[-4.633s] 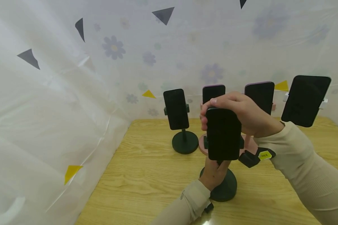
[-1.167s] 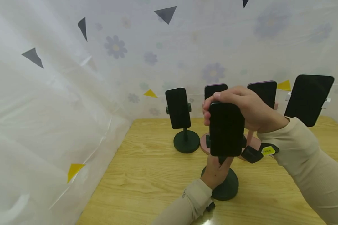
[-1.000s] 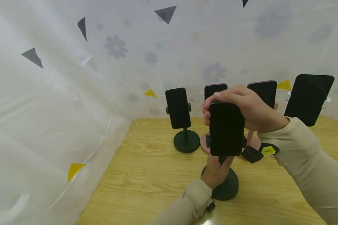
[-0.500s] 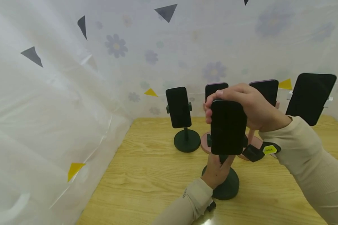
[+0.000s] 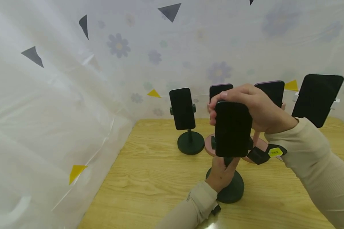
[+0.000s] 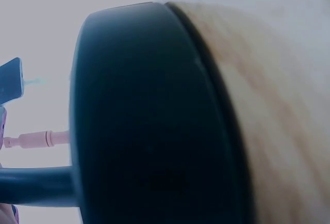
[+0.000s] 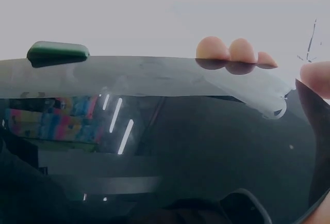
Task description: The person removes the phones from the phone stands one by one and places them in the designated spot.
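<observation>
Your left hand [image 5: 221, 174]: fingers hidden behind the phone [image 5: 233, 128]. Stand base [image 6: 154, 115]: blurred, cut off at the frame's bottom edge.

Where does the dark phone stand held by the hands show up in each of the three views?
Head: dark phone stand stands front centre on the table; left hand grips its stem, right hand grips the phone on it.
Left wrist: its round base fills the frame.
Right wrist: only a clamp tab at the phone's edge.
Shared landmark: that phone.
</observation>
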{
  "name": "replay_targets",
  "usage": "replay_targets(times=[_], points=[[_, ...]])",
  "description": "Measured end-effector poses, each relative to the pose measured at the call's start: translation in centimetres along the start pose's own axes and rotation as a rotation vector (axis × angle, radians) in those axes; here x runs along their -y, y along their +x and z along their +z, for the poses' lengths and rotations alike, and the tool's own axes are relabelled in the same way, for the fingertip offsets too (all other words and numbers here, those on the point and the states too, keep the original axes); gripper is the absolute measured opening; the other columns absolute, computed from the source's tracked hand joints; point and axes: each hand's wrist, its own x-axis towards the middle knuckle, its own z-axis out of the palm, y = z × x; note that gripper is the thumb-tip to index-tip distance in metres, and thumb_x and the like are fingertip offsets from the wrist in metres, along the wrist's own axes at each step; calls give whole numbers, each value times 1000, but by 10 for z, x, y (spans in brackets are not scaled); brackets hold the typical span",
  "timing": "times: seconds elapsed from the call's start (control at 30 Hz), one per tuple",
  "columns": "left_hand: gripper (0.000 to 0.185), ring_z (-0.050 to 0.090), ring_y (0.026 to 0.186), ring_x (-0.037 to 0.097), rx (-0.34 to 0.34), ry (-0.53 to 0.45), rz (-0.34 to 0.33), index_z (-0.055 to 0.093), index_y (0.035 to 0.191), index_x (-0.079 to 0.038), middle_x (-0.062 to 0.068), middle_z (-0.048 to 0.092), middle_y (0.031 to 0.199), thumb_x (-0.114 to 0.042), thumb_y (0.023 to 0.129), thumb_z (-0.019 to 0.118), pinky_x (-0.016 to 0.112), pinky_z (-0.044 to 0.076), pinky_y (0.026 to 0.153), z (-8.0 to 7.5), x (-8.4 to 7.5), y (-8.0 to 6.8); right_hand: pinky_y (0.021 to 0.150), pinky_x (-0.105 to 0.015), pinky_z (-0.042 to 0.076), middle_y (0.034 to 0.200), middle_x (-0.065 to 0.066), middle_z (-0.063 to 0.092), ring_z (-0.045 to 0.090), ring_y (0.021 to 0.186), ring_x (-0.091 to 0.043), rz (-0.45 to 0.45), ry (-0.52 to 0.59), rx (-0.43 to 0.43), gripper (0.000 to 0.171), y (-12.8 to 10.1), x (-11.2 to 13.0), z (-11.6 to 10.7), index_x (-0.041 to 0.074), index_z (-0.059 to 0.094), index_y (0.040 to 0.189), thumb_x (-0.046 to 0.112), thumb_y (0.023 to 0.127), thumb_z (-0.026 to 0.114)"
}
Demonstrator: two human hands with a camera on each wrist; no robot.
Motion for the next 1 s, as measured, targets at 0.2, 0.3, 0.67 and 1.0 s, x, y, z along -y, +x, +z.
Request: replay_targets(times=[0.2, 0.3, 0.67, 1.0], points=[[14, 35, 61, -4, -3, -18, 11, 47, 93, -2, 7, 44, 65, -11, 105, 46, 13, 37, 56, -10, -26, 6, 86, -40, 59, 97, -11, 69, 70, 89, -26, -11, 7, 13, 37, 0, -2, -2, -6, 63, 107, 11, 108, 31], [16, 33, 61, -6, -3, -30, 2, 46, 91, -2, 7, 42, 64, -10, 105, 45, 12, 36, 55, -11, -29, 7, 86, -40, 59, 97, -11, 69, 70, 89, -26, -7, 1, 2, 36, 0, -1, -1, -6, 63, 106, 11, 108, 31], [15, 34, 61, -5, -6, -62, -31, 46, 91, -2, 8, 42, 64, -9, 105, 46, 12, 35, 56, -7, -15, 2, 85, -41, 59, 96, -11, 69, 70, 87, -26, 2, 21, 12, 36, 2, -3, 0, -6, 64, 106, 12, 108, 33], [18, 33, 61, -7, -3, -30, -11, 45, 88, -3, 8, 43, 62, -9, 105, 46, 11, 35, 55, -10, -21, 3, 86, -41, 58, 97, -12, 69, 70, 89, -27, -17, 27, 31, 37, 4, -3, -2, -8, 63, 107, 11, 108, 31]])
